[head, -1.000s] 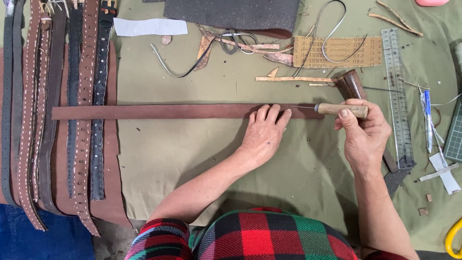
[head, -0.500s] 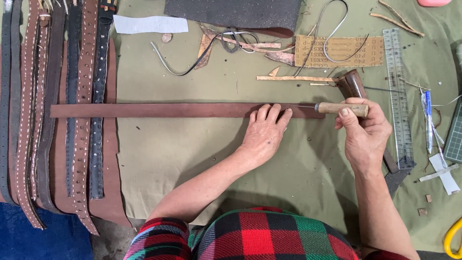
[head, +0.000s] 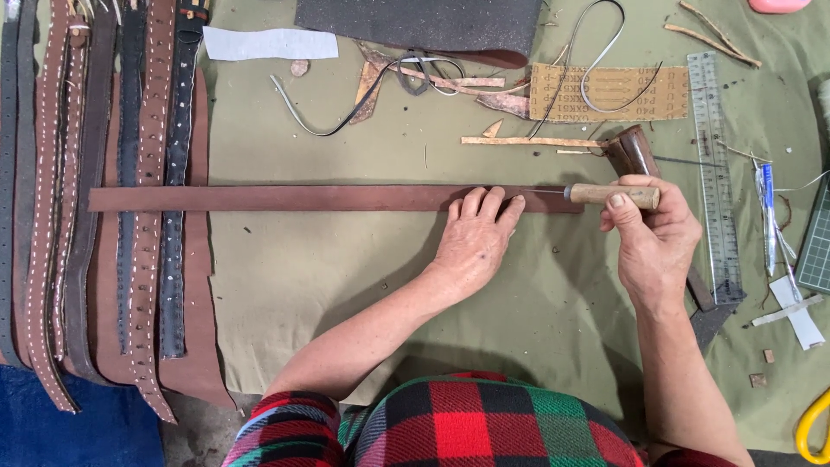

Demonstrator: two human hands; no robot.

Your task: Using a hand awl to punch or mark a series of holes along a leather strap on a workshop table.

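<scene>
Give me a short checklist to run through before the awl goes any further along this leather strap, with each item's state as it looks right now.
1. Left hand pins the brown leather strap flat with its fingers: ok.
2. Right hand grips the wooden-handled awl firmly: ok.
3. Awl tip lies on the strap, near its right end: ok, though the exact contact point is too fine to tell.
4. Left fingers out of the tip's path: not ok, they sit close beside the thin blade.
5. Strap lies straight on the green cloth: ok.
6. Any marked line to follow on the strap: cannot tell.
</scene>
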